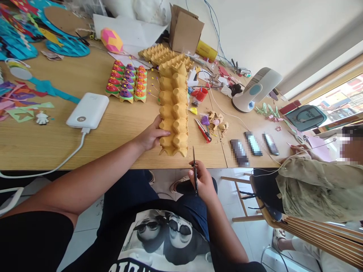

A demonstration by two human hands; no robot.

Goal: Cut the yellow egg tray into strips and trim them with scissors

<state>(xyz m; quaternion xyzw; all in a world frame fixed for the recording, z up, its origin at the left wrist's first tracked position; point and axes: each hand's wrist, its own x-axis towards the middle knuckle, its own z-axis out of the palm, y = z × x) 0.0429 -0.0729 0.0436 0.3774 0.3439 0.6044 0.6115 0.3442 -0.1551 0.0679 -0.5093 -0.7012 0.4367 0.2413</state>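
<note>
My left hand (151,136) grips the near end of a long strip of yellow egg carton (173,109) that lies on the wooden table (42,143) and runs away from me. My right hand (202,182) is closed round a pair of dark scissors (194,168), blades shut and pointing up, held just off the table's front edge below the strip's near end. More egg carton pieces (161,54) are stacked at the strip's far end.
Rows of painted carton cups (126,81) stand left of the strip. A white power bank (87,110) with cable lies further left. A red box cutter (203,130), carton scraps (217,119), three phones (253,143) and a desk fan (255,90) lie right. Another person (317,185) sits at right.
</note>
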